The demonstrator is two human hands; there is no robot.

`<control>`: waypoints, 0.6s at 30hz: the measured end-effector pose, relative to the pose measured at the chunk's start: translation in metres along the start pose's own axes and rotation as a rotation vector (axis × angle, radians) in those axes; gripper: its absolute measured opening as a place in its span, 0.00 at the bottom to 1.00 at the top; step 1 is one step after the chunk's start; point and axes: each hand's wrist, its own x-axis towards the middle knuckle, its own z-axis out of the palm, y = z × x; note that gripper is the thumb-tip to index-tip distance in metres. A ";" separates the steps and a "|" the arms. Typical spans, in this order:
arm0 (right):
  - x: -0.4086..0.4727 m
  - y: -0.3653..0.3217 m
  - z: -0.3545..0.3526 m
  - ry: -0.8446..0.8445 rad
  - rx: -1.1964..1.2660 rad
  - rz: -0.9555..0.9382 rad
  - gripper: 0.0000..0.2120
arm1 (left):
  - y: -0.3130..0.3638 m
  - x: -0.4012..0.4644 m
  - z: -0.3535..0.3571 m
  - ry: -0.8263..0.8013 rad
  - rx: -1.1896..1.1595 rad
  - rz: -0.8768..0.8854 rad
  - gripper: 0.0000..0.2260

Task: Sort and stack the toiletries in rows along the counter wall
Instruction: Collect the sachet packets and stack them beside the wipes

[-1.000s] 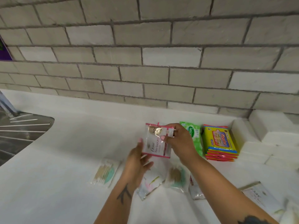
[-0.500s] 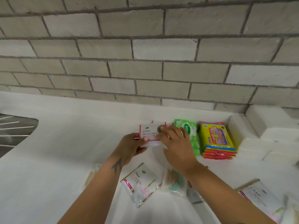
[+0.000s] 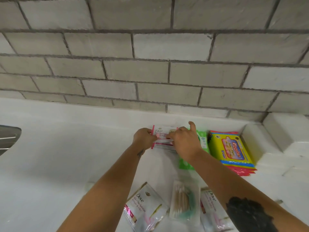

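Since a second ago the sachet stack [image 3: 164, 133] has been carried from mid-air, where it was standing up between the hands, down to the counter [image 3: 70, 148] by the wall, and both hands are now pressing in on it. The left hand [image 3: 144, 137] is pinching its left edge, the right hand [image 3: 183, 142] is gripping its right edge — thumb lifted clear. The stack is lying directly between the two grips, its long axis running left to right along the wall, its print reading upright toward the wearer. It is sitting just beside the green wipes pack [image 3: 203, 139], with the yellow wipes stack [image 3: 231, 150] beyond. Both hands are equally near, so squaring it up probably needs only a small push wallward.
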 end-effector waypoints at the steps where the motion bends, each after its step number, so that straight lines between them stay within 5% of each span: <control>1: 0.001 0.000 0.001 -0.017 -0.010 -0.004 0.19 | -0.002 0.002 0.003 0.014 0.019 0.001 0.14; 5: 0.001 -0.004 0.004 -0.117 -0.033 -0.003 0.15 | -0.014 0.005 0.016 0.057 0.000 -0.005 0.23; 18: 0.010 -0.007 0.025 -0.189 -0.079 0.025 0.16 | -0.026 0.004 0.031 0.078 0.306 0.138 0.20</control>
